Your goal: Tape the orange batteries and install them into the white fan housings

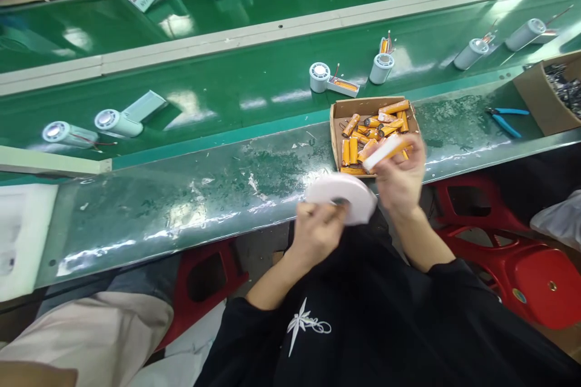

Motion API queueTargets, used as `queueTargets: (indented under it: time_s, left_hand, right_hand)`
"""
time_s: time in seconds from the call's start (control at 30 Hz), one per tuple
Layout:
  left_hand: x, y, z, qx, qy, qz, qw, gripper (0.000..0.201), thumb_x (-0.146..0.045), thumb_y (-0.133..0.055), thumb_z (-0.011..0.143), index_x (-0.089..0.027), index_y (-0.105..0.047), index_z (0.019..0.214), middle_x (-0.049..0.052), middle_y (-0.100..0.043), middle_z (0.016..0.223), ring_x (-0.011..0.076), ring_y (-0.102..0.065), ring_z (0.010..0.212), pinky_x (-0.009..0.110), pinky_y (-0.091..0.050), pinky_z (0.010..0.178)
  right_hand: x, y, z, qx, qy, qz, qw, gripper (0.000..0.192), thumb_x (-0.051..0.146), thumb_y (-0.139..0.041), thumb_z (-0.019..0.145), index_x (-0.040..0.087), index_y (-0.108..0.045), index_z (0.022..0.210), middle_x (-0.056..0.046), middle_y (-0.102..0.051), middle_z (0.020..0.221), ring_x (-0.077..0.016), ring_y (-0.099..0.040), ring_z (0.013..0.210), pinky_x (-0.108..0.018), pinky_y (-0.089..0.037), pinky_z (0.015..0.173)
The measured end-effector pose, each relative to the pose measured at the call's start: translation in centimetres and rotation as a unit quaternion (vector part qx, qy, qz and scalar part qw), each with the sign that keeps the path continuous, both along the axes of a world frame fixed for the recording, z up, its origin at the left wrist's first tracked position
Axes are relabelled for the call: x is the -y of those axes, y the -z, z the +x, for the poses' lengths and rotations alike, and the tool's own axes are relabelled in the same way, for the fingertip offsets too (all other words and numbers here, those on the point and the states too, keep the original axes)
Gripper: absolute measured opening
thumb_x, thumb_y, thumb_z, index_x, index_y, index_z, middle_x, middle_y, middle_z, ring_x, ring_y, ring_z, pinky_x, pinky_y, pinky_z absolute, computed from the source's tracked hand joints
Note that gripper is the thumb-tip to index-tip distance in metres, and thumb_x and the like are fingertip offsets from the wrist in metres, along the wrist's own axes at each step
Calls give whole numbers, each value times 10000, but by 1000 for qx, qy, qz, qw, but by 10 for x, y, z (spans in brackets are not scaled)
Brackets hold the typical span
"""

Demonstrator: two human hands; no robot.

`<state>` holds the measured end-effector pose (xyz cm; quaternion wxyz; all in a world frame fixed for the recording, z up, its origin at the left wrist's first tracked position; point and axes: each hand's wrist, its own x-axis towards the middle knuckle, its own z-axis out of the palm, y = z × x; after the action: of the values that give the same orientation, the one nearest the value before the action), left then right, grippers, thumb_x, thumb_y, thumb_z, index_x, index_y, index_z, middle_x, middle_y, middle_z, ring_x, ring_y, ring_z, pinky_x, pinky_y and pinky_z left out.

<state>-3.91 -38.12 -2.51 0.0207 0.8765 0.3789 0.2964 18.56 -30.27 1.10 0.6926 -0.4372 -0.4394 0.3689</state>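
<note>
i see the left hand (pixel 318 227) closed around the lower edge of a white tape roll (pixel 341 195), which sits just above its knuckles at the bench edge (pixel 181 205). the right hand (pixel 399 178), just right of the roll, pinches a white strip (pixel 385 150) with an orange cell blurred behind it; i cannot tell whether the strip touches the roll. directly beyond the right hand lies a cardboard tray (pixel 338 110) of orange cells (pixel 393 107), blue pliers (pixel 506 120) well off to its right.
</note>
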Motion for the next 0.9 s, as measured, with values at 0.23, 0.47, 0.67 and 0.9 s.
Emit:
queueTargets:
  time_s: [0.23, 0.47, 0.67, 0.9]
  left_hand:
    - [-20, 4, -48, -97, -50, -213, 971, 574, -316, -817, 967, -314, -686, 1526, 134, -757, 1372, 388, -563, 1367, 585, -486, 1094]
    - [-127, -3, -123, 12, -118, -188, 975, 581, -593, -831, 954, -320, -719, 1455, 92, -700, 1503, 375, -418, 1559, 602, -342, 1336]
    - [-282, -39, -235, 47, -438, -125, 889, 550, -364, -781, 1009, -113, -591, 1460, 187, -496, 1651, 343, -437, 1554, 592, -344, 1358]
    - [-308, -68, -294, 17, -414, -126, 901, 305, -427, -757, 982, -226, -600, 814, 76, -701, 965, 390, -614, 1338, 779, -451, 1207]
  right_hand:
    - [-36, -23, 77, 40, 25, 40, 998, 508, 374, -929, 917, 529, -730, 1358, 73, -804, 1206, -256, -782, 1235, -396, -658, 1047]
    - [-33, 16, 55, 79, -12, 10, 997, 702, 280, -1114, 521, 412, -804, 1138, 21, -831, 1013, -299, -863, 904, -419, -766, 779]
    - [-35, 9, 58, 87, -69, -25, 994, 640, 330, -1086, 623, 421, -808, 1192, -7, -833, 951, -338, -855, 820, -470, -773, 714]
    - [-26, 11, 62, 60, -126, -71, 988, 660, 423, -1075, 674, 298, -763, 1243, -28, -842, 909, -284, -856, 793, -389, -760, 730]
